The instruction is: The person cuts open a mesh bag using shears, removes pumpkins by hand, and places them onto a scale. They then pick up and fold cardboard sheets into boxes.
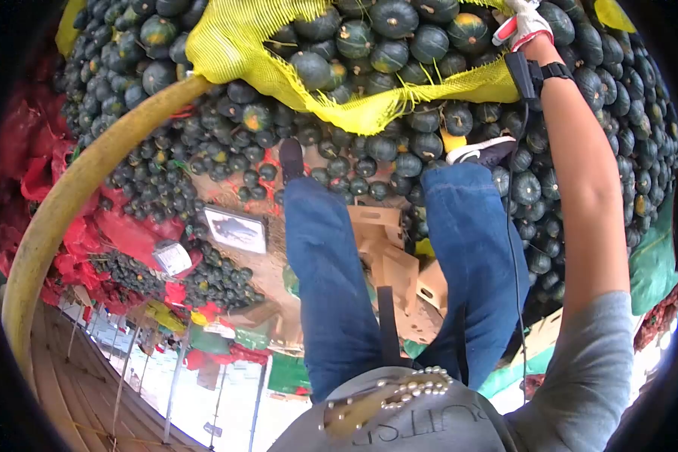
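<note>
My right hand [527, 26] wears a white and red glove at the top edge of the view, the arm stretched out. Its fingertips are cut off by the frame, so their grip cannot be made out. Beside it lies the edge of a yellow mesh net [339, 109], frayed along its near side and spread over dark green squashes [392, 54]. The net's left end meets the tip of a long curved yellow-brown pole [90, 151]. A black device [521, 74] is strapped on my right wrist, with a cable hanging from it. My left hand is out of view.
Piled squashes [157, 75] surround my feet and rise on both sides. Cardboard boxes [399, 264] stand between my legs. A framed white panel [235, 230] lies at the left, near red net bags [132, 230]. Green cloth [653, 256] hangs at the far right.
</note>
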Demonstrator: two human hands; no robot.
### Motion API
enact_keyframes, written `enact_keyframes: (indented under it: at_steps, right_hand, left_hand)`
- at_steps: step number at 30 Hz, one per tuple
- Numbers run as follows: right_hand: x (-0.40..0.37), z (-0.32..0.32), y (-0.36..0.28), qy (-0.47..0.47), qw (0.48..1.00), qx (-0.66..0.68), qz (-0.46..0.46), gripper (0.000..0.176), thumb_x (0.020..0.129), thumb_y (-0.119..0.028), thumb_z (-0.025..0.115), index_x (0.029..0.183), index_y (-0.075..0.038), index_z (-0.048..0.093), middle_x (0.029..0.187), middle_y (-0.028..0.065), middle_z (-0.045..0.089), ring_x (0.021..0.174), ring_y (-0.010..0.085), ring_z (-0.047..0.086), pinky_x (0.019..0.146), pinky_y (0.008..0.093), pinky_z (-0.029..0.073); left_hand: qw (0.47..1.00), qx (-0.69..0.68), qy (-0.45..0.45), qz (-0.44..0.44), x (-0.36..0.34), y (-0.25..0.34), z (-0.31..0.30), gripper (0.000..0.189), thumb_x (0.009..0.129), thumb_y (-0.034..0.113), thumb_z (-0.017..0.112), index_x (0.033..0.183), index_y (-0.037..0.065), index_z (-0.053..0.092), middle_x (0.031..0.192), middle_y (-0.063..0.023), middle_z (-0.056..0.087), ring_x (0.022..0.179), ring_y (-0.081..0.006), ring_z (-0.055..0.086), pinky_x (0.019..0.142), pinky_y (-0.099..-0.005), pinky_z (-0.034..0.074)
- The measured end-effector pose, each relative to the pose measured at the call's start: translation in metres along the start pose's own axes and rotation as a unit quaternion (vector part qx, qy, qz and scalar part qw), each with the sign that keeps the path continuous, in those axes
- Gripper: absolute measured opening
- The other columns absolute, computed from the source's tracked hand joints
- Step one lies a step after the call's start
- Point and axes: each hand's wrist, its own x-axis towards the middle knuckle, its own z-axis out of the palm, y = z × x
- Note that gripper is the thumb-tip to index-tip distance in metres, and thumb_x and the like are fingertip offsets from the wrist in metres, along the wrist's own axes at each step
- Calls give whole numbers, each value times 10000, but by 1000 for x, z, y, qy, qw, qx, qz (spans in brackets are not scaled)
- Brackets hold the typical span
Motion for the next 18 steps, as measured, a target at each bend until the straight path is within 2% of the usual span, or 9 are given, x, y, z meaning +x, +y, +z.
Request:
enact_keyframes:
  at_steps: [4, 6, 7, 9, 10, 11, 13, 15, 18]
  right_hand:
    - [-45, 34, -12, -22, 998, 45, 32, 371, 954, -297, 638, 1215, -38, 586, 1042, 135, 686, 923, 333, 677, 750, 459, 567]
    - [-64, 51, -15, 1, 994, 85, 61, 388, 957, -306, 634, 1237, -44, 574, 1049, 139, 682, 968, 332, 665, 756, 470, 567]
    - [-64, 52, -19, 21, 994, 84, 70, 395, 960, -304, 631, 1249, -44, 564, 1046, 141, 679, 1003, 327, 658, 769, 483, 571]
    - [-57, 43, -16, 4, 994, 100, 36, 462, 940, -387, 621, 1212, -23, 535, 804, 174, 660, 677, 333, 666, 625, 476, 531]
    - [-61, 44, -23, 16, 993, 119, -2, 435, 935, -365, 637, 1188, -23, 544, 831, 156, 663, 714, 323, 670, 636, 473, 534]
    - [-71, 46, -30, 25, 990, 137, -37, 408, 931, -342, 654, 1165, -23, 553, 857, 139, 667, 751, 313, 675, 648, 471, 538]
    - [-75, 40, -39, 43, 991, 124, -13, 366, 923, -303, 677, 1130, -19, 573, 913, 108, 668, 814, 291, 672, 672, 449, 548]
    - [-56, 28, -32, -7, 987, 157, -22, 344, 912, -265, 698, 1134, -29, 583, 959, 112, 658, 816, 292, 667, 681, 440, 563]
    - [-82, 46, -34, 4, 961, 275, -9, 272, 914, -200, 706, 1094, -38, 583, 956, 113, 653, 809, 277, 666, 715, 415, 601]
  left_hand:
    - [998, 51, 22, 40, -26, 99, -86, 568, 926, 388, 636, 1431, 149, 535, 1123, -87, 702, 1028, -204, 654, 950, -346, 498]
    - [962, 137, 64, 229, -21, 245, -97, 461, 988, 320, 569, 1387, 89, 554, 1174, -93, 656, 1031, -195, 645, 955, -313, 486]
    - [907, 195, 116, 355, -15, 336, -96, 389, 1035, 259, 518, 1340, 23, 572, 1231, -104, 605, 1047, -191, 631, 967, -285, 472]
    - [674, 7, 190, 713, -38, 470, -88, 292, 1029, 254, 502, 1022, -2, 642, 901, -54, 627, 831, -146, 595, 758, -304, 483]
    - [638, -146, 194, 730, -53, 519, -84, 300, 1043, 282, 497, 1121, 21, 624, 903, -32, 622, 845, -102, 584, 771, -278, 493]
    - [542, -39, 236, 806, -47, 559, -115, 454, 1061, 392, 457, 1238, -4, 595, 977, -48, 666, 834, -126, 634, 770, -264, 508]
    - [669, -350, -42, 654, -34, 627, -132, 751, 984, 611, 487, 1374, -31, 491, 1116, -140, 680, 980, -229, 675, 902, -340, 544]
    - [720, -417, -60, 551, -3, 664, -134, 933, 915, 672, 547, 1470, -52, 353, 1302, -222, 589, 1129, -330, 622, 1004, -428, 508]
    - [587, -536, -175, 581, 56, 692, -166, 1037, 863, 671, 610, 1507, -63, 261, 1417, -250, 491, 1207, -390, 562, 1056, -483, 464]
